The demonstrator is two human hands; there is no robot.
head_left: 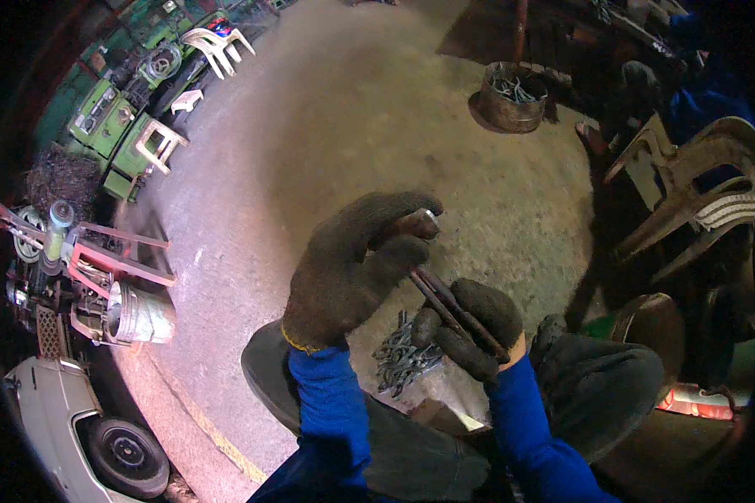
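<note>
Both my hands wear dark knit gloves and are raised over the floor between my bent legs. My left hand (344, 264) is closed around a short brownish metal piece (419, 223) whose bright end sticks out past the fingers. My right hand (476, 327), lower and to the right, grips two thin dark metal rods (450, 307) running side by side. The rods' upper ends reach the left fingers; whether they join inside that glove is hidden. Below the hands lies a pile of grey bent metal pieces (404, 356) on the floor.
A rusty metal bucket (512, 107) with similar pieces stands at the far right. Plastic chairs (688, 180) stand at right. Green machines (105, 126), a white chair (216, 46), a pale metal bucket (143, 314) and a grey car (54, 423) line the left.
</note>
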